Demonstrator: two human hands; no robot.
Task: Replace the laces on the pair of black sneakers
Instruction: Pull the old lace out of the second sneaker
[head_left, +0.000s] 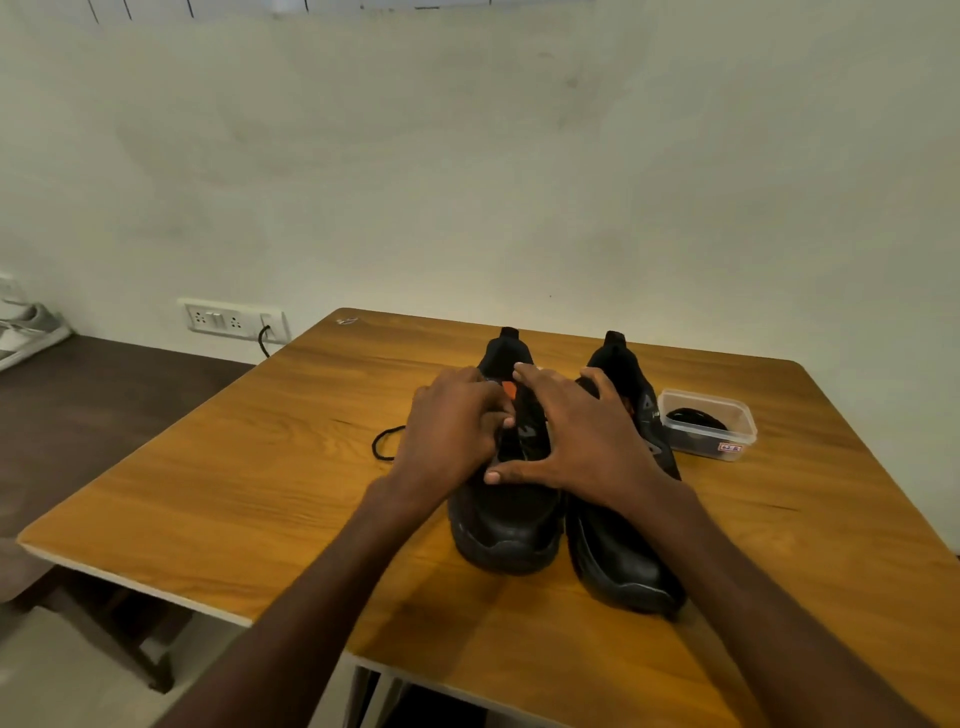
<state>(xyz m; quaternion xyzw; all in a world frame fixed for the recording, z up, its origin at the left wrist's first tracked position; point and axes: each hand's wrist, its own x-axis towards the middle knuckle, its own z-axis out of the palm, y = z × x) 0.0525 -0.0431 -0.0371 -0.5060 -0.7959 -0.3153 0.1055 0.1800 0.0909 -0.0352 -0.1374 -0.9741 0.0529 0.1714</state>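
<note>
Black sneakers (506, 519) stood paired on wooden table (260, 467) | left hand (452, 431) pinched lace (387, 441) at left sneaker | right hand (576, 441) spread flat, fingers straight, across both | clear container (709, 423) beside right sneaker

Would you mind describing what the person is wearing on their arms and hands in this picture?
Nothing is worn that the picture shows. The left hand and the right hand are bare, with no gloves, rings or watch visible. Both forearms are bare too, with no sleeve in sight up to the frame's lower edge.
</note>
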